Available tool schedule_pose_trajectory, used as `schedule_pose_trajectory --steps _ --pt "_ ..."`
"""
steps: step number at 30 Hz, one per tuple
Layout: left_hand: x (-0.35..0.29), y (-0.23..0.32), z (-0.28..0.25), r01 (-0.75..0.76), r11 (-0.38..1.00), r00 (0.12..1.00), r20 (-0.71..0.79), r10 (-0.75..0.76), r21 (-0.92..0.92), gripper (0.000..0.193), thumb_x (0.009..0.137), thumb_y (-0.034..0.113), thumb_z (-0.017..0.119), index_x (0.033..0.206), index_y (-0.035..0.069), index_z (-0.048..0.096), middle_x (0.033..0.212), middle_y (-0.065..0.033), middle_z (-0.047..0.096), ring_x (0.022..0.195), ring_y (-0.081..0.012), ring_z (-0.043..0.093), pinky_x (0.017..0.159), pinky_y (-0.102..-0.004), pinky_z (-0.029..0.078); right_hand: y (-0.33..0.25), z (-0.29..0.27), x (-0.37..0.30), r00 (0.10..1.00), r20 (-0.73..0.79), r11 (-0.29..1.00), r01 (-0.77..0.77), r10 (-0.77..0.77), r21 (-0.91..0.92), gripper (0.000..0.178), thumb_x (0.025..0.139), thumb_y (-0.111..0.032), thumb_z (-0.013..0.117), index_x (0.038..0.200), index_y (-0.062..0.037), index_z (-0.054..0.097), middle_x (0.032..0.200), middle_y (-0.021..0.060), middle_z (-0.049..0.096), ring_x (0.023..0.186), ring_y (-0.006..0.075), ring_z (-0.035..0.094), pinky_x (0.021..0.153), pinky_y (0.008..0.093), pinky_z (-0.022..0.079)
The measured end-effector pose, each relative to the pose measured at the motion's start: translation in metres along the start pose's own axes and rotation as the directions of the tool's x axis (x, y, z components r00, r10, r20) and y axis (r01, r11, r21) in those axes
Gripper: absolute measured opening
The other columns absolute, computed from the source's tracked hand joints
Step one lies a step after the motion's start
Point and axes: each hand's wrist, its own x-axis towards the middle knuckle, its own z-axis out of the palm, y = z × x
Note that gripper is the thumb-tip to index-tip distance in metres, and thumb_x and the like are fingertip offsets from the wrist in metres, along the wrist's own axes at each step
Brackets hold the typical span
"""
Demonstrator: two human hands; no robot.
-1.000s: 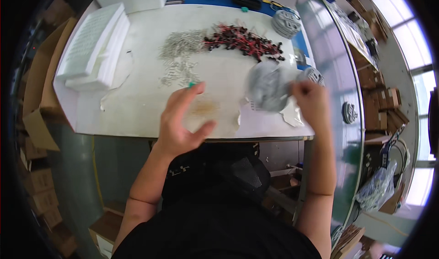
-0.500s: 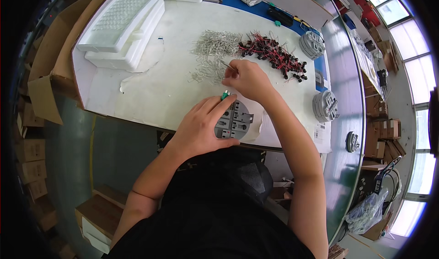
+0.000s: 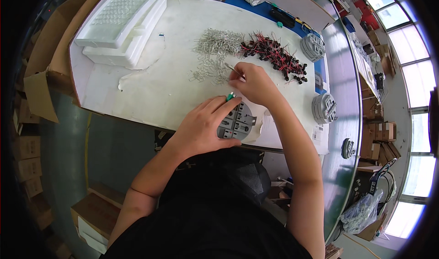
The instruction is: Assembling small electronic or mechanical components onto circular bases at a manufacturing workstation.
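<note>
My left hand is closed around a round grey plastic part with small slots and raised blocks on its face. By its index fingertip a small green piece with a pale tip shows; what it belongs to is hidden. My right hand pinches a slim metal tool, perhaps tweezers, just above the table and beyond the grey part. Near the tool's tip lie loose bent metal pins, thinning out from a bigger heap. Whether the tool grips a pin is too small to tell.
Black parts with red wires are piled right of the pins. Stacked grey round parts stand at the table's right side. White foam trays and an opened cardboard box are at the left. A blue mat runs along the back.
My right hand with the metal tool has drawn slightly back from the loose pins, toward the grey part. My left hand keeps its hold. The whole view has shifted a little.
</note>
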Motion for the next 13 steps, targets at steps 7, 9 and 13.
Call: schedule_pose_trajectory --steps 7,9,13 --pt "0.015 0.001 0.006 -0.050 0.999 0.998 -0.041 0.051 0.009 0.093 0.072 0.037 0.093 0.151 0.011 0.051 0.138 -0.0159 0.060 0.129 -0.0361 0.059 0.108 -0.0460 0.049 -0.011 -0.029 -0.003 0.995 -0.006 0.984 -0.100 0.102 0.146 0.019 0.089 -0.014 0.078 0.100 0.0010 0.074 0.089 0.0069 0.075 0.072 0.0129 0.065 0.070 0.0323 0.054" --pt "0.017 -0.003 0.010 -0.010 1.000 1.000 -0.016 0.009 -0.023 0.096 0.071 0.043 0.093 0.152 0.012 0.051 0.142 -0.0171 0.058 0.131 -0.0374 0.058 0.110 -0.0470 0.048 -0.010 -0.033 -0.003 0.996 0.005 0.991 -0.093 0.093 0.095 0.020 0.089 -0.015 0.078 0.103 -0.0003 0.076 0.090 0.0051 0.076 0.070 0.0094 0.063 0.068 0.0299 0.054" --pt "0.013 -0.003 0.008 -0.015 1.000 1.000 -0.014 0.015 0.008 0.100 0.070 0.046 0.093 0.154 0.013 0.050 0.148 -0.0180 0.056 0.136 -0.0378 0.055 0.116 -0.0488 0.044 -0.010 -0.037 -0.006 0.995 -0.058 0.996 -0.075 0.077 0.038 0.028 0.090 -0.015 0.078 0.116 -0.0052 0.076 0.089 0.0045 0.077 0.071 0.0122 0.065 0.068 0.0310 0.054"
